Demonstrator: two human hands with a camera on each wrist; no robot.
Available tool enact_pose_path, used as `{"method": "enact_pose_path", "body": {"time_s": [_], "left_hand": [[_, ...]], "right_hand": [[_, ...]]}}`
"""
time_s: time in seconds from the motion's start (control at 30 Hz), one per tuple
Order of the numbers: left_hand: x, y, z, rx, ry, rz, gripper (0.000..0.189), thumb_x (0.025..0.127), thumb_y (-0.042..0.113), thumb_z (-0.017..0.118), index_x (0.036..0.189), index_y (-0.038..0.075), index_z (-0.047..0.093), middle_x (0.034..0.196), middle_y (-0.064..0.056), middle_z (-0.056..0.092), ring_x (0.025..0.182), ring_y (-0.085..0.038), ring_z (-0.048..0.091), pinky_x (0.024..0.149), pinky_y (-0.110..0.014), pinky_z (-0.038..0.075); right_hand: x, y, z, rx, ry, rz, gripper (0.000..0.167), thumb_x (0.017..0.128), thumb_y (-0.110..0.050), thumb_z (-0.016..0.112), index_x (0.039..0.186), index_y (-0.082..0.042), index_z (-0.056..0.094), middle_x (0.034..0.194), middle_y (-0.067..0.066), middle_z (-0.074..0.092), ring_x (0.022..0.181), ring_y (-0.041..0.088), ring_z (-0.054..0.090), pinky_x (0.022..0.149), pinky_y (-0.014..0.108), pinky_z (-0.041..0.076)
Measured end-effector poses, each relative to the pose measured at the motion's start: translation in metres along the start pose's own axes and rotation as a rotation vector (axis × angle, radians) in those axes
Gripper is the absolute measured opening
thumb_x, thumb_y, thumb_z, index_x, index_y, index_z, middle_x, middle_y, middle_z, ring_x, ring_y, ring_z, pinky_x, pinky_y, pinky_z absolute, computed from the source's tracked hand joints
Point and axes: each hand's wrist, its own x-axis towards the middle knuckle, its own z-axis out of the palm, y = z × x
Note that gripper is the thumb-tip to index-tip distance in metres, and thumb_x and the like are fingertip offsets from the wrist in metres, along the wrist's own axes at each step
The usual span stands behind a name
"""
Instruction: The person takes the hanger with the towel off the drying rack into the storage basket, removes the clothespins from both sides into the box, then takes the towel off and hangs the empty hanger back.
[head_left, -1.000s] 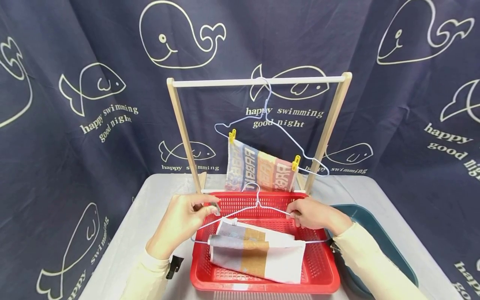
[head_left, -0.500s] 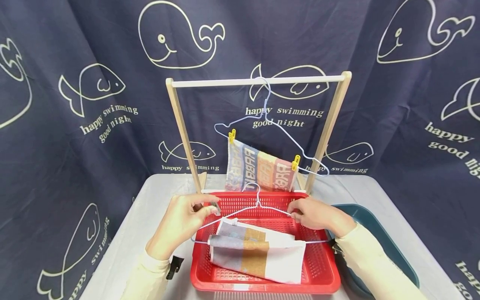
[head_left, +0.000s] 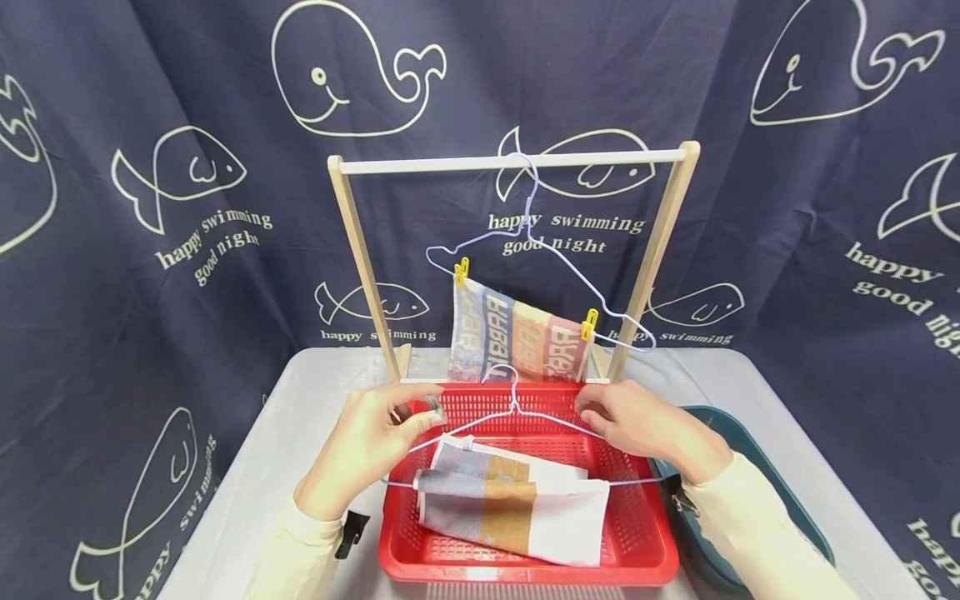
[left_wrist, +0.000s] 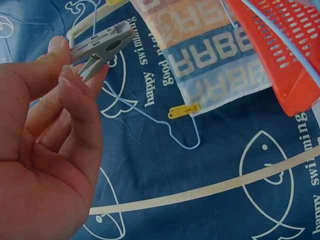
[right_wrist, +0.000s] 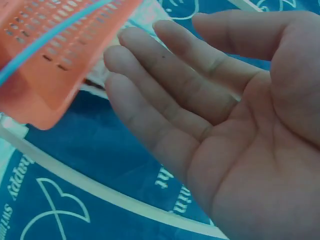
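Observation:
My left hand (head_left: pixel 360 442) pinches a grey clothespin (left_wrist: pixel 104 46) between thumb and fingers, over the left part of the red basket (head_left: pixel 530 575). A pale blue wire hanger (head_left: pixel 514 405) leans in the basket, hook upward. Over its lower bar hangs a folded cloth (head_left: pixel 510 521) in grey, brown and white. Near the hanger's right shoulder is my right hand (head_left: pixel 648 425); its fingers (right_wrist: pixel 160 105) are loosely extended in the right wrist view and hold nothing.
Behind the basket stands a wooden rack (head_left: pixel 517 162). On it hangs another hanger (head_left: pixel 567 265) with a striped towel (head_left: pixel 517 342) held by yellow clothespins (head_left: pixel 589 323). A dark teal tub (head_left: pixel 772 475) sits at the right, partly behind the right arm.
My right hand has let go of the hanger's right shoulder and shifted slightly right and up. The left hand keeps the clothespin, moving only a little. The hanger and folded cloth stay in place.

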Motion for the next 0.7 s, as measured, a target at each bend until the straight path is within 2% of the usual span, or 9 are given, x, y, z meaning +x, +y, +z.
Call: {"method": "enact_pose_path", "body": {"time_s": [0.3,0.53,0.7], "left_hand": [[0.002,0.005,0.002,-0.020,-0.005,-0.018,0.039,0.086,0.027,0.087,0.123,0.030,0.076,0.069,0.014,0.060,0.055,-0.006,0.055,0.048,-0.026,0.048],[0.004,0.008,0.008,-0.095,0.016,-0.043,0.038,0.084,0.025,0.089,0.118,0.034,0.077,0.061,0.012,0.058,0.053,-0.009,0.055,0.046,-0.027,0.046],[0.005,0.010,0.014,-0.172,0.017,-0.061,0.039,0.082,0.024,0.090,0.117,0.036,0.077,0.071,0.013,0.066,0.059,-0.010,0.058,0.049,-0.028,0.049]], "right_hand": [[-0.003,-0.022,-0.009,-0.005,0.110,-0.078,0.018,0.092,-0.016,0.075,0.110,-0.015,0.074,0.096,-0.005,0.073,0.079,0.006,0.063,0.076,0.031,0.059],[-0.001,-0.026,-0.006,-0.003,0.175,-0.103,0.017,0.092,-0.015,0.075,0.109,-0.016,0.074,0.095,-0.007,0.073,0.081,0.005,0.064,0.079,0.034,0.060],[0.000,-0.026,0.000,0.021,0.199,-0.105,0.016,0.092,-0.014,0.076,0.107,-0.018,0.074,0.093,-0.008,0.073,0.081,0.004,0.063,0.078,0.032,0.060]]}}
